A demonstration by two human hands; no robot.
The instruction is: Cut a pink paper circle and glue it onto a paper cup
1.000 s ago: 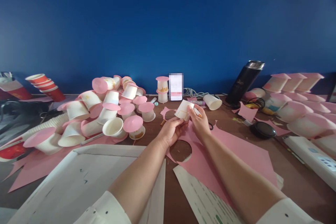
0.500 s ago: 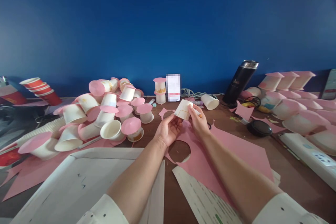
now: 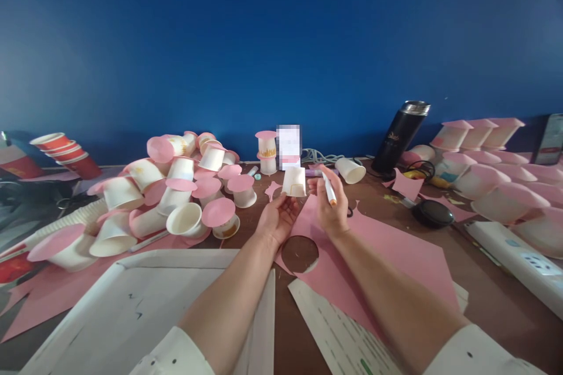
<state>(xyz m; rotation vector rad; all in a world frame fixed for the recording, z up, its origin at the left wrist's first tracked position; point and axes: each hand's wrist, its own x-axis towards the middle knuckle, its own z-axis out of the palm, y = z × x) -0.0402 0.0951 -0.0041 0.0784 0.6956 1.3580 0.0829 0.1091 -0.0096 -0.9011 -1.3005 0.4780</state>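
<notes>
A white paper cup [image 3: 294, 181] with a thin yellow line drawn on its side is upside down in the fingers of my left hand [image 3: 277, 221]. Just to its right, my right hand [image 3: 333, 211] grips a white marker [image 3: 329, 188] with an orange end pointing toward me. The marker is apart from the cup. Beneath both hands lies pink paper [image 3: 396, 246] with a round hole cut in it. Beyond my right hand, another white cup [image 3: 350, 170] rests on its side.
Many paper cups with pink discs [image 3: 219, 212] crowd the left. A phone [image 3: 288, 146] stands against the blue wall. At the right are a black thermos [image 3: 401, 136], a round black lid [image 3: 433, 213], a power strip [image 3: 519, 261] and rows of pink-topped cups [image 3: 505, 196].
My right hand has let go of the cup and moved slightly right, and the marker in it now points up. The cup has shifted left and turned upright-sided in my left hand.
</notes>
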